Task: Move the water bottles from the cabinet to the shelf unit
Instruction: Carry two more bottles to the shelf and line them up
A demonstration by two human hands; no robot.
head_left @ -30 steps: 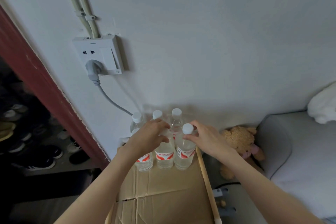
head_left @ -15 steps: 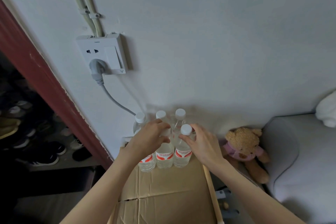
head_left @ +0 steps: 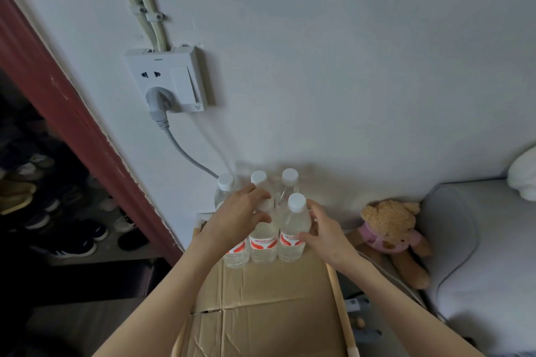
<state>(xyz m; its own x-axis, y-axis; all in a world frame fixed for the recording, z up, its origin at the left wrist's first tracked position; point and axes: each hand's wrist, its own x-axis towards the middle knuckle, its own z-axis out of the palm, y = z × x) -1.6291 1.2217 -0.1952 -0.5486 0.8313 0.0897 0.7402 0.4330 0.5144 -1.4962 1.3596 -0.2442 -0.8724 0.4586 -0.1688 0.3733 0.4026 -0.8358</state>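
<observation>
Water bottles (head_left: 291,230): six counted, clear plastic with white caps and red-and-white labels, standing upright in two rows of three at the lower centre of the frame, against the white wall (head_left: 348,66). They stand on a flattened sheet of cardboard (head_left: 261,313) laid over a surface edged with pale wooden rails; the surface itself is hidden.

Hands: two, bare, both forearms entering from the bottom edge of the frame.
- Left hand (head_left: 237,217): palm down over the front row's left and middle bottles, fingers curled across their tops, covering the front-left cap. It touches them; whether it is truly gripping one cannot be told.
- Right hand (head_left: 322,233): cupped loosely against the right side of the front-right bottle, thumb at the label, fingers spread along the shoulder below the cap; not clenched.

Other items: one wall socket (head_left: 166,80) in the upper left of the frame, one grey plug and cable (head_left: 179,148) running down from it; one teddy bear (head_left: 391,235) at right, beside a grey cushion (head_left: 478,255).
</observation>
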